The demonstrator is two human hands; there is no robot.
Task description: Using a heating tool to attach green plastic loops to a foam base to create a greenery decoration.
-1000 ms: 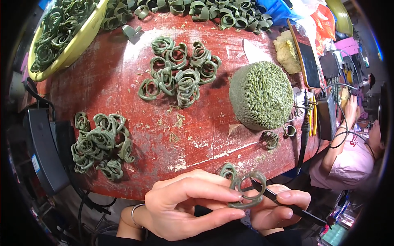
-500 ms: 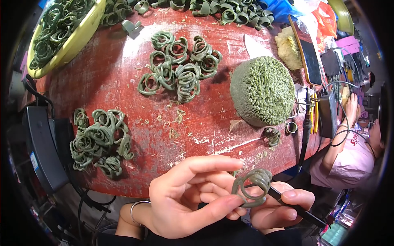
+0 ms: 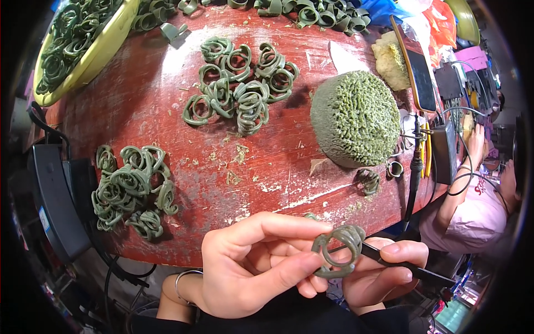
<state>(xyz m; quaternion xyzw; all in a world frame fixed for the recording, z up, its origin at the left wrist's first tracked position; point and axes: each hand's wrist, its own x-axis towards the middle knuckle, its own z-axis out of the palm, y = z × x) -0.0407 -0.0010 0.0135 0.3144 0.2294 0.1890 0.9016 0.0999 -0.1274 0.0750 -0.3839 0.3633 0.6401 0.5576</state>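
My left hand (image 3: 253, 270) pinches a green coiled ring (image 3: 352, 239), made of several thin intertwined bands, between thumb and forefinger. A slim black tool (image 3: 425, 274) lies in the grip of my right hand (image 3: 378, 281), thumb and forefinger closed on it. Its near end points to the lower right, and its tip reaches the ring's right side; the ring hides the exact contact. Beyond my hands, one pile of similar green rings (image 3: 133, 186) is on the left of the red table (image 3: 222, 192), and another cluster of rings (image 3: 219, 92) lies farther back.
A rough-topped green block (image 3: 361, 119) stands right of centre, with a small coiled ring (image 3: 368, 181) before it. A yellow basin (image 3: 89, 75) of rings is far left. Beyond a phone (image 3: 420, 78) and a corded pen-shaped tool (image 3: 414, 167), a co-worker in pink (image 3: 464, 222) sits at right.
My left forefinger has come down onto the ring, which has turned slightly and shifted a little left. The black tool has moved with my right hand, still beside the ring.
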